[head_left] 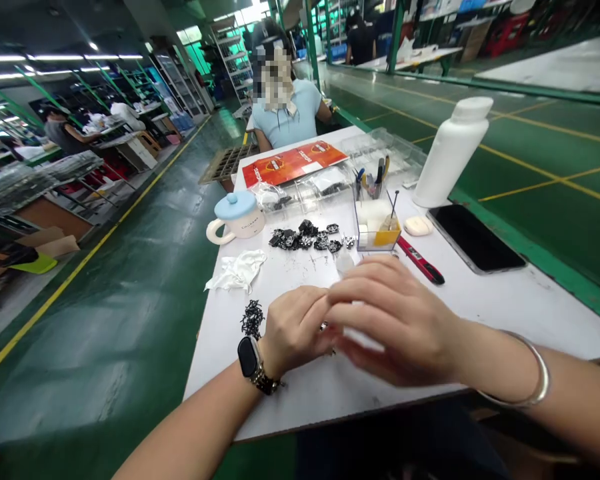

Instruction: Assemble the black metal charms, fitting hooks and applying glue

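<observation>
My left hand (296, 328), with a watch on its wrist, is closed above the near part of the white table (380, 403). My right hand (397, 320) reaches over from the right, slightly blurred. Its fingers curl in a pinch whose tips meet my left fingertips. A small dark, shiny bit shows between the two hands; most of it is hidden, so its kind is unclear. Beside my left wrist lies a pile of small black pieces (253, 318). Beyond both hands sits a cluster of black, shiny small parts (307, 237).
A lidded mug (240, 217) and crumpled white tissue (237, 271) stand left. Ahead are a clear organizer box (377, 227), red utility knife (420, 260), phone (475, 237) and white bottle (453, 153). Clear trays and a red printed sheet (295, 163) lie farther back, before a seated person (287, 120).
</observation>
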